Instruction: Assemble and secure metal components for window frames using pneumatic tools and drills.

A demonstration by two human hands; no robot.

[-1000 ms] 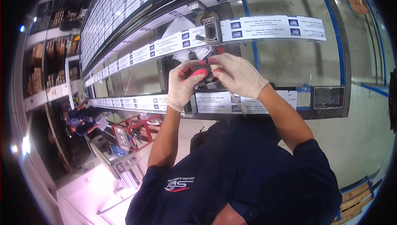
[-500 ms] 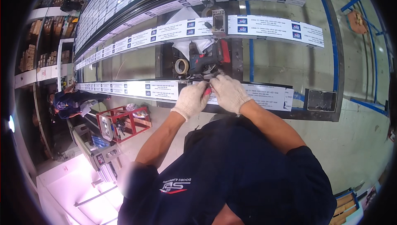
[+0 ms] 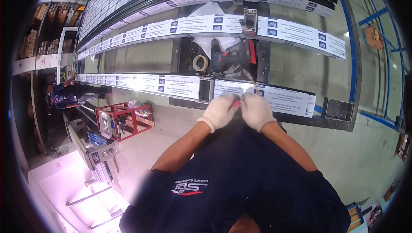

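Observation:
White knit gloves cover both my hands, which meet fingertip to fingertip just in front of my body. My left hand [image 3: 219, 112] is closed, with a small red piece [image 3: 236, 103] showing at its fingertips; its kind is unclear. My right hand [image 3: 258, 112] pinches beside it, and whatever its fingers hold is hidden. Behind them lies a short film-wrapped profile [image 3: 283, 99] on the bench. A thin, pale, rod-like thing [image 3: 252, 80] slants from a cordless drill [image 3: 227, 60] down toward my right hand. Left of the drill lies a tape roll [image 3: 200, 63].
Long wrapped profiles [image 3: 146, 84] stretch left, with another wrapped bar [image 3: 292, 33] across the back. A dark bench frame [image 3: 352, 117] has blue edging at the right. A red cart [image 3: 122, 121] stands on the floor at left; a co-worker [image 3: 71, 96] is beyond it.
My hands have drawn back toward my body, off the bar joint, still together. The view has shifted, uncovering the open profile end and the thin rod-like thing by the drill.

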